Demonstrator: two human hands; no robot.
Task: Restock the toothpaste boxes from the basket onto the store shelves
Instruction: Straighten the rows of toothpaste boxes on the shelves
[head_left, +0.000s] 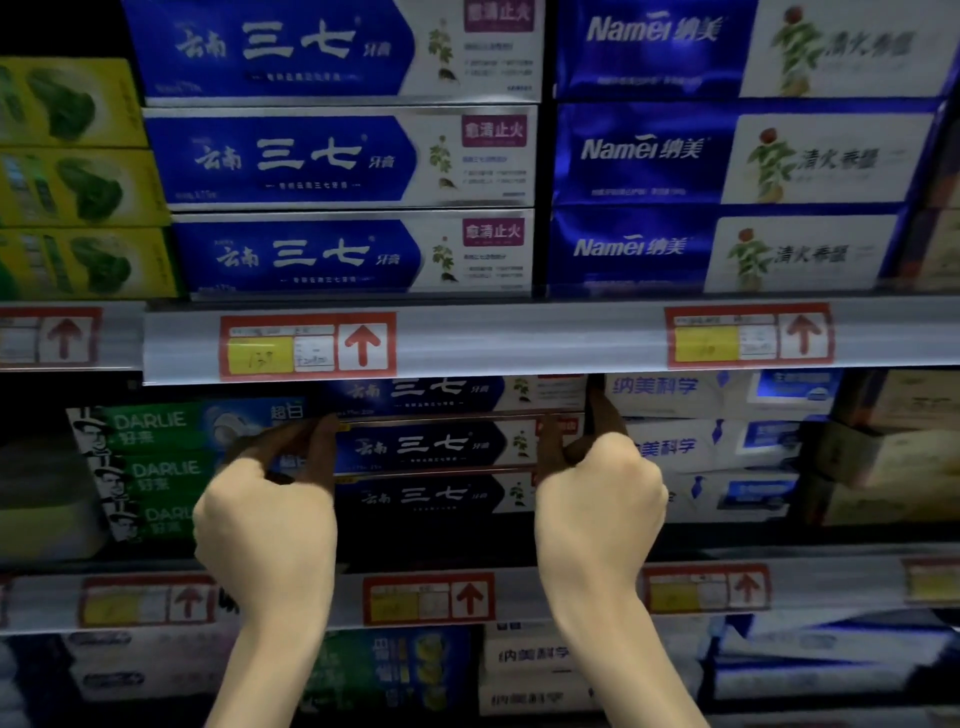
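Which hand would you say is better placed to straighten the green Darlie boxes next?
Probably left: the left hand is beside the Darlie boxes; the right hand is beyond the blue stack.

upper grey metal shelf (519, 335): stacks of yellow-green cardboard boxes (78, 182), blue-and-white toothpaste boxes (322, 158), shiny blue Namei boxes (649, 156) | middle grey metal shelf (561, 592): green Darlie boxes (156, 447), dark blue toothpaste boxes (431, 447), white-and-blue boxes (727, 449)

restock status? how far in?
Done: the upper shelf looks full, with blue boxes and Namei boxes each stacked three high. In hand: the left hand and right hand grip the two ends of the dark-blue stack on the middle shelf, apparently seating it. Left: unknown, as the basket is out of view.
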